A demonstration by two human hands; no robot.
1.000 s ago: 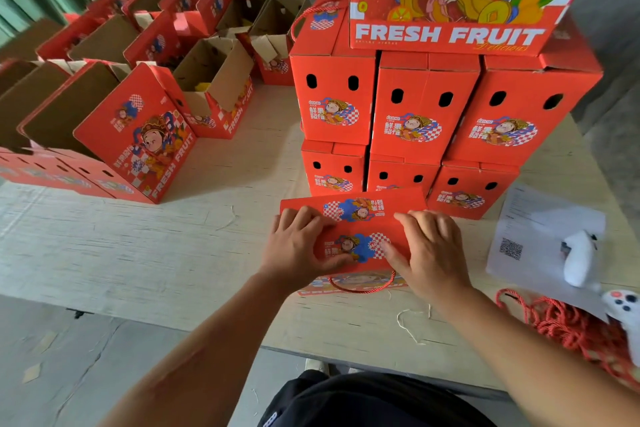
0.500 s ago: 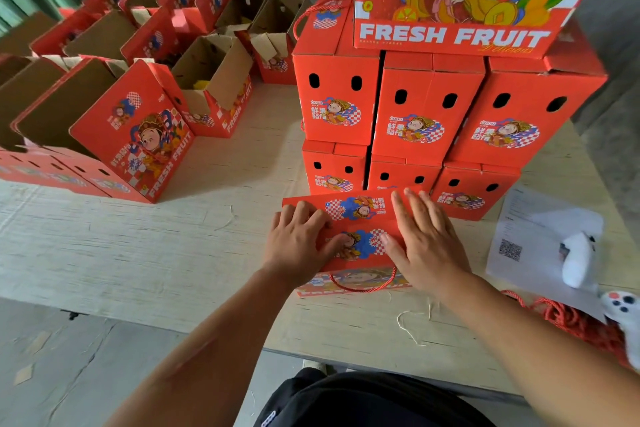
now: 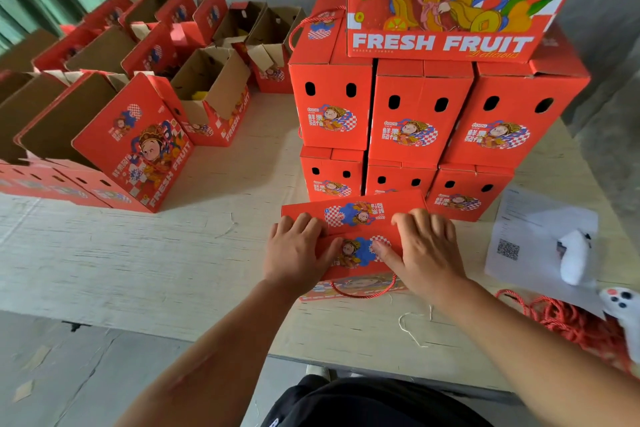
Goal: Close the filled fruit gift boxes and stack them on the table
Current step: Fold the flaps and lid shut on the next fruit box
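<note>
A person's left hand (image 3: pixel 300 254) and right hand (image 3: pixel 423 246) lie apart, fingers flat, pressing the top flaps of a red gift box (image 3: pixel 358 224) near the table's (image 3: pixel 145 263) front edge. Its red rope handle (image 3: pixel 363 290) hangs down the near side. Just behind it stands a stack of closed boxes (image 3: pixel 420 114), 2 rows of 3, topped by a larger box (image 3: pixel 446 7) reading "FRESH FRUIT" and "666". To the left, open boxes (image 3: pixel 138 146) bearing "FRESH FRUIT" crowd the table. At right lie a paper sheet with a QR code (image 3: pixel 519 236), a white controller (image 3: pixel 575 258) and loose red rope (image 3: pixel 568 322).
</note>
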